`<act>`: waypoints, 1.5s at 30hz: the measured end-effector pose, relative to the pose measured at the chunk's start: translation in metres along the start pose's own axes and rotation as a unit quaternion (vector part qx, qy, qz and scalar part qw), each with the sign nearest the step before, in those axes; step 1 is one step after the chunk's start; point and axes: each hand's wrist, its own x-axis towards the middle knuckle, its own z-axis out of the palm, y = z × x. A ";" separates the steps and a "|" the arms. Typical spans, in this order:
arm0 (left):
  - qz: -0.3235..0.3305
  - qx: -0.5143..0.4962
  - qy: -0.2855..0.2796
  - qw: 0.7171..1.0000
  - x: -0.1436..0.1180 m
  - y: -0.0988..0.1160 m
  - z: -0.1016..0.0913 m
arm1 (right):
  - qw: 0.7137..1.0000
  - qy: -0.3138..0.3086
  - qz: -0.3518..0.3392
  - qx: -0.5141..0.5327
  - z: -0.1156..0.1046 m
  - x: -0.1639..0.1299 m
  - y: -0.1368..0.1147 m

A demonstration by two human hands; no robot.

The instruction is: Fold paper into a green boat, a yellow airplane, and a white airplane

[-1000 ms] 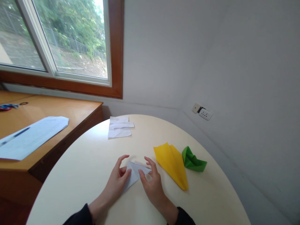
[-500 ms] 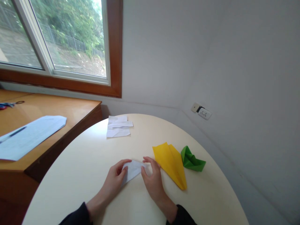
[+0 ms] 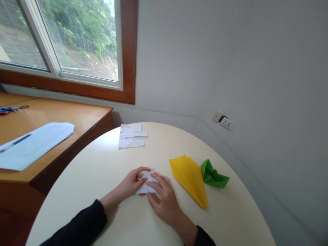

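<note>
White paper (image 3: 145,189) is pinched by the left hand (image 3: 130,182), seemingly for steadiness; over it the right hand (image 3: 166,202) is loosely spread, yellow paper (image 3: 189,178) just beside.

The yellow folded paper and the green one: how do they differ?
The yellow paper is larger; the green paper is smaller. The yellow one lies fairly flat, tapering to a tip; the green one rises in peaked folds. Both rest on the round table.
</note>
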 end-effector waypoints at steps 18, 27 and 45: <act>-0.036 0.067 -0.124 0.989 0.008 0.010 -0.022 | 0.992 -0.064 0.052 0.096 0.007 -0.002 0.004; -0.016 -0.030 -0.132 0.991 0.004 0.010 -0.022 | 0.989 -0.052 0.053 0.126 0.007 -0.002 0.005; 0.018 0.022 0.009 1.000 0.002 0.009 -0.017 | 0.992 0.058 0.097 0.061 0.014 -0.004 0.014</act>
